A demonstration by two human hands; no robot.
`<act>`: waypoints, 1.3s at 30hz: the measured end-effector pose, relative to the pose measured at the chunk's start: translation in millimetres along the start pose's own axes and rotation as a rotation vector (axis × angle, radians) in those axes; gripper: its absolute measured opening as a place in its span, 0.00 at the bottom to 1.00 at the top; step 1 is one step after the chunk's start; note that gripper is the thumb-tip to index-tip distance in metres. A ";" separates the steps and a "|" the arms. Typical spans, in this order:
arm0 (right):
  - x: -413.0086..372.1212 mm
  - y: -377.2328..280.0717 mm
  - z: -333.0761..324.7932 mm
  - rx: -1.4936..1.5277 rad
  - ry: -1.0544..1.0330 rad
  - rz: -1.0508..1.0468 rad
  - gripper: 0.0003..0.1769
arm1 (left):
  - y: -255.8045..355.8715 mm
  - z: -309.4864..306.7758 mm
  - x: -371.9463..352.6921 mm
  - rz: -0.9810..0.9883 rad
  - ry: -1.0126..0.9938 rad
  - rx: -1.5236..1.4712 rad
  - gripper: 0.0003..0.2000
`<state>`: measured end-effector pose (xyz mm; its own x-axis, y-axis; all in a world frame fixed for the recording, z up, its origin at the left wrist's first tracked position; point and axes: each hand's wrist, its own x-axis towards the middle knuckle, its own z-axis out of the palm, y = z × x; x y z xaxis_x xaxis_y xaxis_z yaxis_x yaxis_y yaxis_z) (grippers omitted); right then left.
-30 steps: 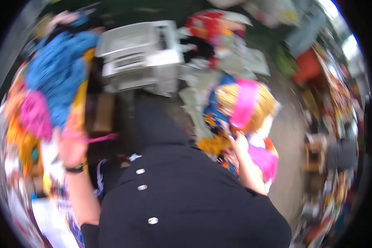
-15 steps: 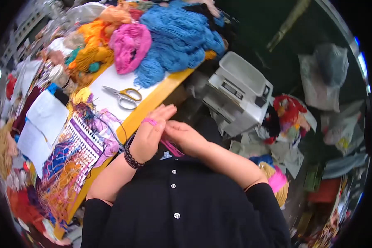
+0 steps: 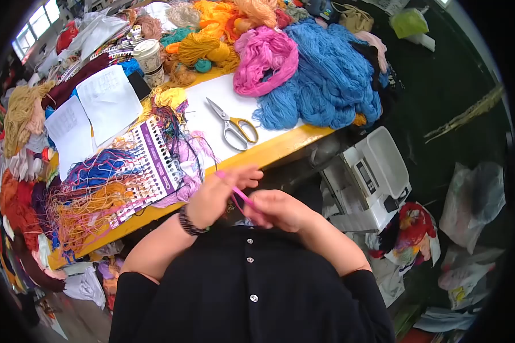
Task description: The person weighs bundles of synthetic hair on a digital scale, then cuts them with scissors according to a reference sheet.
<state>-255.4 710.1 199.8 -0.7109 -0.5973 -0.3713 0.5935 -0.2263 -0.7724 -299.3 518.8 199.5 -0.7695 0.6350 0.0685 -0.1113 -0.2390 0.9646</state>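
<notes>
A strand of bright pink yarn [image 3: 243, 195] stretches between my two hands in front of my chest. It passes over my left hand [image 3: 213, 195], near the thumb, and the fingers there are partly stretched out. My right hand [image 3: 277, 208] pinches the yarn's other part with curled fingers; the exact fingertip grip is blurred. Beyond my hands, scissors [image 3: 233, 124] with yellow and grey handles lie on a white sheet [image 3: 203, 94]. Left of my left hand is a thread card [image 3: 154, 155] with many coloured strands hanging from it.
The yellow table edge [image 3: 286, 150] runs just past my hands. On the table are a pink skein [image 3: 267, 60], a blue yarn heap [image 3: 326, 74], papers [image 3: 109, 103] and a paper cup [image 3: 149, 62]. To the right stand a scale-like machine [image 3: 367, 180] and plastic bags [image 3: 474, 203].
My hands have moved apart, pulling the pink yarn into view between them. The view has turned, so the table and its contents appear farther right and more of its left side shows.
</notes>
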 end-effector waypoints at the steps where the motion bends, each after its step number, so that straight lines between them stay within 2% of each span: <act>1: -2.0 -5.2 -11.0 -0.146 -0.088 0.043 0.16 | 9.0 -9.7 -0.2 0.018 0.051 -0.158 0.27; 2: -9.3 -14.2 -14.8 -0.257 -0.065 0.014 0.15 | 23.0 -20.7 0.5 0.033 0.102 -0.316 0.27; 4: -19.0 -33.5 -23.7 -0.378 0.004 -0.076 0.14 | 68.1 -47.1 1.5 0.100 0.208 -0.344 0.29; 5: -23.6 -45.4 -29.2 -0.382 -0.003 -0.071 0.13 | 87.8 -68.3 2.0 0.175 0.191 -0.287 0.29; 6: -24.9 -54.4 -33.0 -0.366 -0.008 -0.082 0.13 | 107.8 -86.0 3.5 0.197 0.225 -0.271 0.28; 9: -7.3 -64.9 -38.7 -0.357 0.040 -0.100 0.14 | 168.3 -136.8 4.7 0.256 0.140 -0.204 0.27; 10: 5.5 -61.8 -38.2 -0.371 0.082 -0.107 0.14 | 181.8 -150.8 4.8 0.236 0.300 -0.170 0.27; 11: 20.5 -57.9 -39.3 -0.369 0.073 -0.114 0.14 | 187.0 -174.1 2.9 0.219 0.325 -0.191 0.26; 13: 56.5 -40.1 -46.0 -0.318 0.133 -0.074 0.15 | 175.3 -213.0 4.0 0.110 0.590 -0.113 0.26; 15: 86.9 -27.1 -54.5 -0.231 0.158 -0.018 0.15 | 132.5 -274.0 -0.9 -0.077 0.775 -0.109 0.26; 17: 110.4 -15.9 -67.0 -0.144 0.236 0.027 0.14 | 91.0 -307.5 -1.7 -0.274 0.974 0.036 0.25; 20: 112.8 -16.6 -81.1 0.005 0.264 0.117 0.12 | 54.4 -343.5 -6.2 -0.386 1.072 0.142 0.25; 23: 102.5 -19.1 -102.0 -0.061 0.383 0.015 0.10 | 41.3 -362.6 -5.8 -0.415 1.106 0.005 0.26; 24: 100.6 -15.8 -114.7 -0.245 0.417 -0.013 0.12 | 35.8 -371.8 -6.0 -0.419 1.102 0.001 0.26; 25: 101.6 -15.5 -113.7 -0.244 0.423 -0.011 0.12 | 28.0 -388.1 -7.6 -0.471 1.063 -0.023 0.26; 27: 101.9 -22.6 -111.7 -0.911 0.762 -0.217 0.12 | 14.6 -407.3 -3.1 -0.538 1.029 -0.073 0.28; 28: 105.3 -38.2 -108.7 -1.256 0.802 -0.420 0.13 | 22.7 -394.5 0.2 -0.632 0.951 -0.066 0.30; 29: 111.8 -51.5 -108.5 -1.296 0.819 -0.491 0.13 | 16.2 -415.7 -4.2 -0.727 0.741 -0.137 0.33; 30: 121.5 -64.7 -110.6 -1.333 0.831 -0.564 0.13 | 36.6 -391.1 -1.3 -0.785 0.642 -0.078 0.33; 31: 136.0 -76.6 -117.8 -1.466 0.846 -0.633 0.16 | 43.9 -374.7 3.8 -0.814 0.749 -0.025 0.33; 33: 164.2 -100.8 -130.6 -1.660 0.891 -0.638 0.20 | 49.6 -366.9 0.4 -0.815 0.748 0.105 0.31; 35: 194.1 -113.4 -156.0 -2.060 1.007 -0.592 0.22 | 57.8 -357.2 -6.2 -0.817 0.739 0.234 0.28; 36: 210.2 -113.7 -179.7 -2.142 1.061 -0.546 0.22 | 62.4 -349.4 -10.3 -0.798 0.756 0.285 0.27; 38: 221.5 -122.3 -206.0 -2.228 1.126 -0.303 0.22 | 68.1 -338.2 -20.0 -0.726 0.769 0.364 0.23; 39: 219.5 -128.5 -215.5 -2.231 1.052 -0.243 0.20 | 72.1 -329.7 -24.6 -0.694 0.774 0.381 0.21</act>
<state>-569.1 773.9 106.4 -0.9499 -0.1472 0.2758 -0.0713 0.9609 0.2674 -495.8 243.7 183.4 -0.8150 -0.1198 -0.5669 -0.5725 0.3173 0.7560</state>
